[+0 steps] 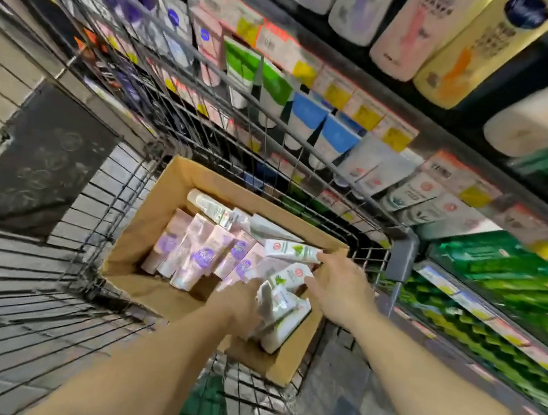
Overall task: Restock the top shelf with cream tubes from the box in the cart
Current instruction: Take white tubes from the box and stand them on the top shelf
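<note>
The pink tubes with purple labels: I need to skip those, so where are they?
In the head view, the pink tubes stand in the cardboard box's left half, left of both hands.

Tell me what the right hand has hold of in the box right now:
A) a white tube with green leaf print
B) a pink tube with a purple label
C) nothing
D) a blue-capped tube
A: the right hand pinches a white tube with green leaf print above the cardboard box.
</note>
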